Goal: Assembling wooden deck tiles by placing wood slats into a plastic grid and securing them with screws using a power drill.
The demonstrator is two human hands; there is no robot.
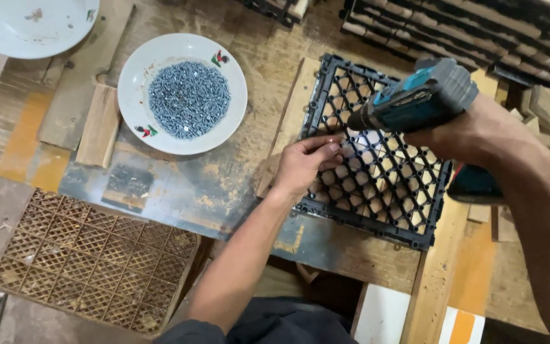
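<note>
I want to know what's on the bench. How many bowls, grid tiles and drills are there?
White bowls: 2, one of screws, one at the corner
Grid tiles: 2, black, brown
Teal drill: 1, in the right hand
Total: 5

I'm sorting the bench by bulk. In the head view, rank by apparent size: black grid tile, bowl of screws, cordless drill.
1. black grid tile
2. bowl of screws
3. cordless drill, though nearer the camera, so unsure.

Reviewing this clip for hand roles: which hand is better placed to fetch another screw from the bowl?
Probably the left hand: it rests on the black plastic grid, nearer the bowl of screws. The right hand is gripping the cordless drill.
</note>
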